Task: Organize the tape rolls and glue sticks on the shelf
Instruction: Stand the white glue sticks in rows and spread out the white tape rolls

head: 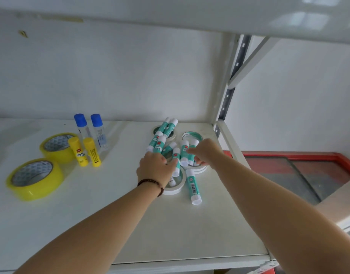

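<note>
Left hand (155,165): curled over green glue sticks (177,162). Right hand (204,153): pinching one. Risk: round sticks beneath fingers roll off white tape rolls (175,187).

Both bare forearms reach forward, converging. Left hand (155,165) palm down, knuckles up, fingers curled down, bead bracelet (150,183) on the wrist. Right hand (204,153) palm down, fingers bent and pointing left, fingertips hidden. Grip unclear on either.
</note>
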